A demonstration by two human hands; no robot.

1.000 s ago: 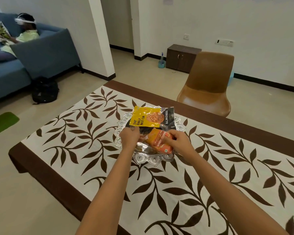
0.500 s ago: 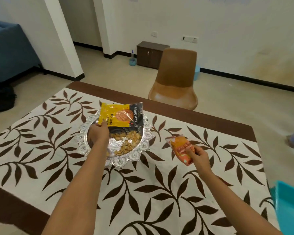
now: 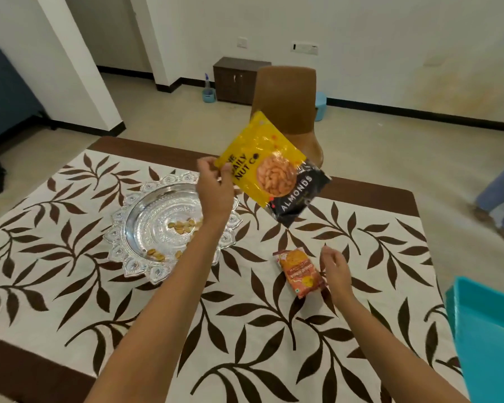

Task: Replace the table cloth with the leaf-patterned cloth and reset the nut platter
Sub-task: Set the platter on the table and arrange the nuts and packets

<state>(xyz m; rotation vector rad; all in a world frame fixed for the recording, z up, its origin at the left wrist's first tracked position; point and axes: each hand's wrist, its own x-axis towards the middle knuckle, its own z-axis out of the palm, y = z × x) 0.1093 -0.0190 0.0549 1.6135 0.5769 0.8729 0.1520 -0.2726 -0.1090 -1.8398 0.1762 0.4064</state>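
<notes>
Left hand [image 3: 216, 187] pinches yellow-and-black foil almond pouch [image 3: 274, 170] by its left corner at centre frame, long axis slanting down-right. Ornate silver nut platter [image 3: 157, 216] lies left of it on leaf-patterned cloth [image 3: 245, 330], nearer the left hand. Right hand [image 3: 336, 269] relaxed, empty, just beside small orange snack packet [image 3: 300, 274].

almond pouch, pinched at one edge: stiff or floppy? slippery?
Probably fairly stiff: the almond pouch juts out flat though the left hand pinches only one edge. Likely light, since that pinch alone carries it tilted in the air. Glare on the glossy film suggests a slippery grip.
</notes>
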